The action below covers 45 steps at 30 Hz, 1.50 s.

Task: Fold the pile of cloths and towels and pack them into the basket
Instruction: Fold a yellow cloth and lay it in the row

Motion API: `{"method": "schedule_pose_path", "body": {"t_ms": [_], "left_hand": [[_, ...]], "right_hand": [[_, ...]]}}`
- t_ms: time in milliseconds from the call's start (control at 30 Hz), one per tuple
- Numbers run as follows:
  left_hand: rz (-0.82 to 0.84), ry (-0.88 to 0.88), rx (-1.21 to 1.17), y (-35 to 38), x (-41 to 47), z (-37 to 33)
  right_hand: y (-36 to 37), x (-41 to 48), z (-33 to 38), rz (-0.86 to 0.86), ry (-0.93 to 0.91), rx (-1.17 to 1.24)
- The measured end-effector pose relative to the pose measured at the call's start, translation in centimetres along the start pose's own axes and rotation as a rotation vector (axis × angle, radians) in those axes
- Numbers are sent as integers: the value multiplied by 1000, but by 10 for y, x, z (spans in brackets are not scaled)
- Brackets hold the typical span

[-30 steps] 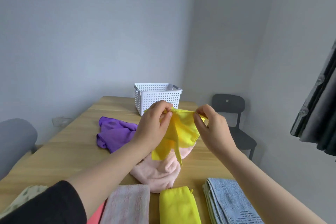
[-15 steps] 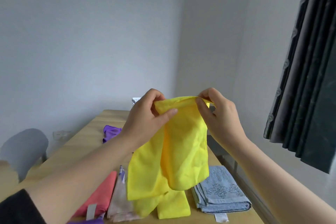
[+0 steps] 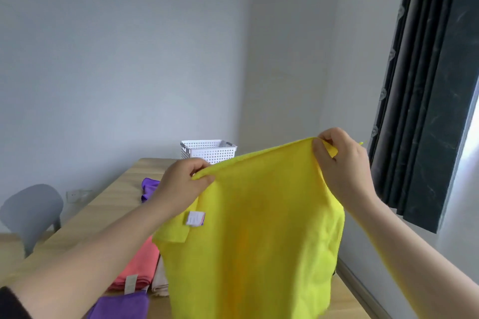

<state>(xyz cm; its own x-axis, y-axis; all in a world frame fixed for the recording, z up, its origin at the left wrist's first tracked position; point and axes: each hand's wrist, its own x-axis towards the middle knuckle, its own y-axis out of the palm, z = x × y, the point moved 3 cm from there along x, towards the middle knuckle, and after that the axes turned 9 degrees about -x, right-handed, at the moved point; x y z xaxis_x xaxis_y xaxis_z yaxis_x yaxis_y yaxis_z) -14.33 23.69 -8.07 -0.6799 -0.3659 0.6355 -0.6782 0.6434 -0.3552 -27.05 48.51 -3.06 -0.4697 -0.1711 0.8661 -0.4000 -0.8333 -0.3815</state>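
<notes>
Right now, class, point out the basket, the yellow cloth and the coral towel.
basket (image 3: 215, 153), head view: its holed front wall.
yellow cloth (image 3: 259, 241), head view: middle of the hanging sheet.
coral towel (image 3: 140, 267), head view: its folded top.

The person's left hand (image 3: 181, 184) and right hand (image 3: 342, 166) are bare, and so is each forearm along its visible length. A black sleeve (image 3: 11, 304) of plain, dark fabric covers the left arm at the lower left corner, its edge sitting high on the forearm.

Wooden table (image 3: 103, 217), grey chair (image 3: 31, 204) and wall socket (image 3: 74, 195) at left — dark curtain (image 3: 427, 85) at right
</notes>
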Motion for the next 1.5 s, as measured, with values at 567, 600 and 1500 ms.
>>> {"method": "schedule_pose_path", "body": {"t_ms": [567, 600, 1500], "left_hand": [[338, -463, 132, 60, -55, 141], [354, -456, 166, 59, -56, 143], [-266, -697, -666, 50, -164, 137]], "right_hand": [[107, -97, -119, 502, 571, -34], [108, -100, -120, 494, 577, -25], [100, -191, 1, 901, 323, 342]]}}
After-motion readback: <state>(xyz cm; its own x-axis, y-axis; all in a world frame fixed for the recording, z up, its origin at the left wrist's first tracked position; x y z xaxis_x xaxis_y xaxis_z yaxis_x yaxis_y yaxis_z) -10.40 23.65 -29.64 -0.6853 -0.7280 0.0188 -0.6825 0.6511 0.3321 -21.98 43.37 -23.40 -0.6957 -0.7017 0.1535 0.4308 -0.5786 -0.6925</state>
